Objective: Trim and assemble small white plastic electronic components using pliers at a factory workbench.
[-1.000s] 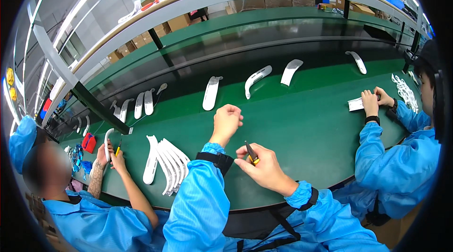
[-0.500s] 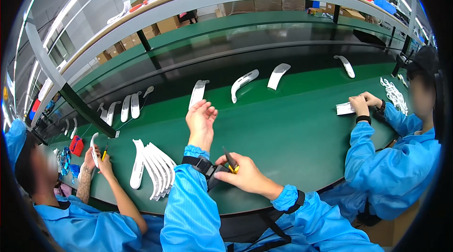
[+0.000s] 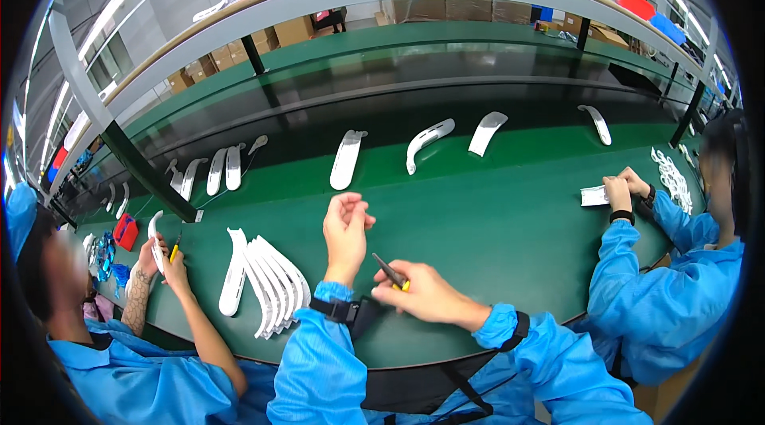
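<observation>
We see the right hand [image 3: 426,291] gripping a dark, pointed metal tool with yellow grips [image 3: 389,271] over the near part of the smooth green table [image 3: 478,218]. The left hand [image 3: 345,231] is loosely open, with nothing visible in it. We judge that the tip, angled far and left, could nick the left hand if both drew together; the blue cloth left sleeve [image 3: 319,365], swinging left, could scatter the fanned white curved plastic pieces [image 3: 275,285].
</observation>
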`<action>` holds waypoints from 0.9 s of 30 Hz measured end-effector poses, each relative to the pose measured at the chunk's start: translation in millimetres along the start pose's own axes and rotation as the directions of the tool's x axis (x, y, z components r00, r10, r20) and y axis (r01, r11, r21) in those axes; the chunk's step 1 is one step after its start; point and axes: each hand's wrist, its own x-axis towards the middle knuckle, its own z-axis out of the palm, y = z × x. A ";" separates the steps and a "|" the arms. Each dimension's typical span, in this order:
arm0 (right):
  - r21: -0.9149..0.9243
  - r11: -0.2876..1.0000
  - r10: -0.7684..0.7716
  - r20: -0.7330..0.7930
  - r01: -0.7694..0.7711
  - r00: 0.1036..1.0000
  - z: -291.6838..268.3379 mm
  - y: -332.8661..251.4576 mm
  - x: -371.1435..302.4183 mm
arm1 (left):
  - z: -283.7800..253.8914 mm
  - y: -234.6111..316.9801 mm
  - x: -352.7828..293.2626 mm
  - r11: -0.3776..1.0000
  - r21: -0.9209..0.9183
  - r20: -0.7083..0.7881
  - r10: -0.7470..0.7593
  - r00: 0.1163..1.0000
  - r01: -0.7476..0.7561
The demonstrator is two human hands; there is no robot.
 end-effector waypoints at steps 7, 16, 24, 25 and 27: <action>-0.673 0.739 -0.310 -0.291 0.037 0.905 -96.9 21.9 96.7 | -34.3 -1.2 -56.2 0.944 0.288 0.376 -0.265 0.888 0.159; -0.833 0.516 -0.204 -0.345 -0.199 0.916 -124.9 36.1 181.2 | -26.9 41.9 -112.0 0.689 -0.174 0.766 -0.354 0.536 0.704; -0.713 0.618 -0.197 -0.547 -0.330 0.813 -152.0 51.4 165.9 | -42.8 -24.4 -101.2 0.727 -0.348 0.449 -0.426 0.786 0.592; -0.705 0.618 -0.182 -0.559 -0.348 0.809 -156.2 52.9 164.7 | -43.0 -22.3 -102.0 0.723 -0.351 0.454 -0.424 0.784 0.594; -0.702 0.604 -0.146 -0.562 -0.377 0.814 -160.8 54.4 165.6 | -44.3 -15.7 -106.5 0.961 -0.017 0.241 -0.265 0.934 0.277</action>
